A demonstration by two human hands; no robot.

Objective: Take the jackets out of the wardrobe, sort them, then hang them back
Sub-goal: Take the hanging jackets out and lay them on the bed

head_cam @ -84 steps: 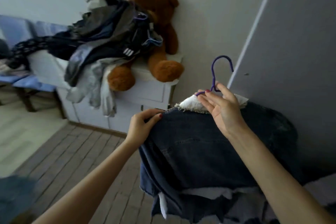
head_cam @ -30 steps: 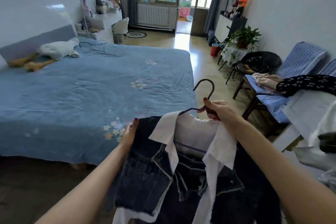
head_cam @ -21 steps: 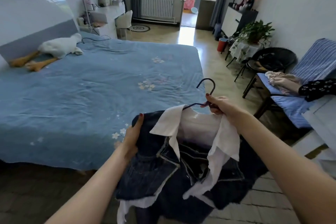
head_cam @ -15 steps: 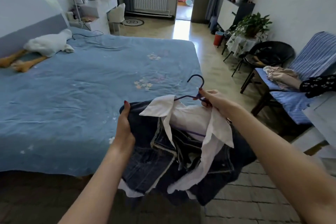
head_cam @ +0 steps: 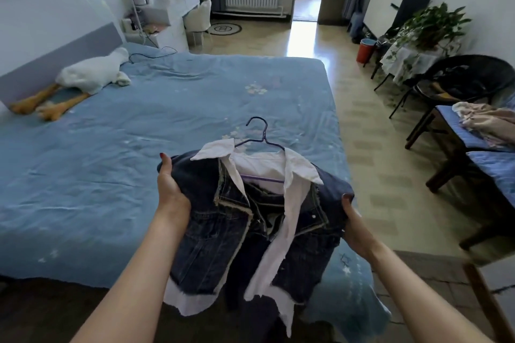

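Your right hand has let go of the hanger and now grips the jacket at its shoulder, as your left hand does. Held flat over the bed, it looks ready to lay down for sorting.

both hands hold a dark denim jacket with a white collar, on a purple hanger, over the blue bed: left hand and right hand grip its shoulders.
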